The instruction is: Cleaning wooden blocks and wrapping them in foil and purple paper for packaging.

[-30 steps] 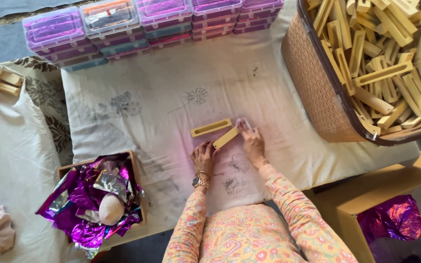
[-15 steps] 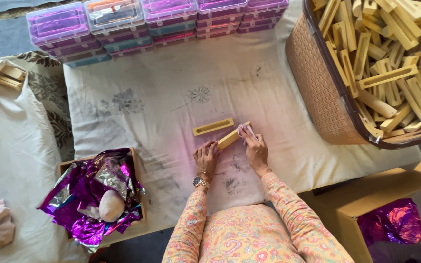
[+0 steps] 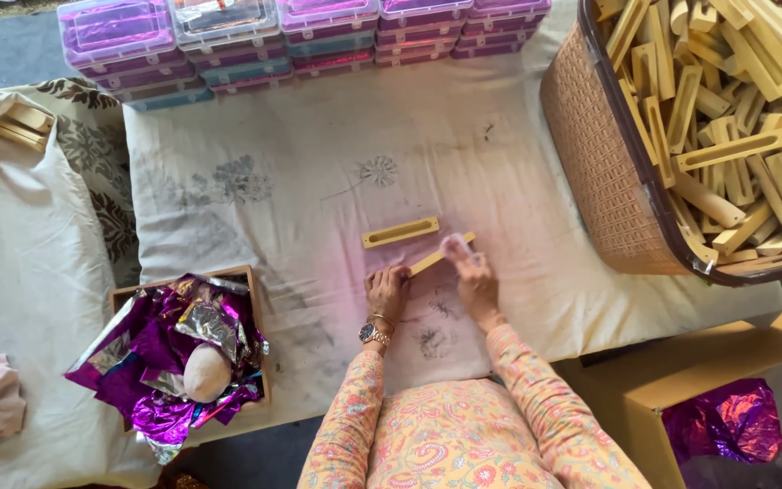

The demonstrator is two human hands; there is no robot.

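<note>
Two hands meet over a white cloth (image 3: 319, 145) printed with faint grey flowers, and we see them from above. Our left hand (image 3: 387, 292) rests on the cloth with its fingers curled down onto the near end of a thin wooden stick (image 3: 434, 257), pinning it there. Our right hand (image 3: 471, 276) lies at about three o'clock from the left one, fingers drawn together over a small pinkish pad (image 3: 455, 244) pressed against the stick's far end; how tightly they clamp it we cannot tell, since that spot is blurred. The stick runs on a slant between the two hands, from seven o'clock up to one o'clock. Just beyond it, at twelve o'clock and apart from it, lies a slotted wooden frame (image 3: 401, 232), flat on the cloth.

At two o'clock a woven basket (image 3: 590, 163) stands heaped with many more wooden pieces (image 3: 735, 118). Along the far edge, from eleven to twelve o'clock, runs a row of stacked clear plastic boxes (image 3: 300, 32) with pink and purple lids. At eight o'clock a shallow wooden tray (image 3: 251, 276) holds crumpled purple foil (image 3: 138, 362) and a pale, egg-shaped lump (image 3: 206, 371). A cardboard box (image 3: 662, 380) sits at four o'clock.
</note>
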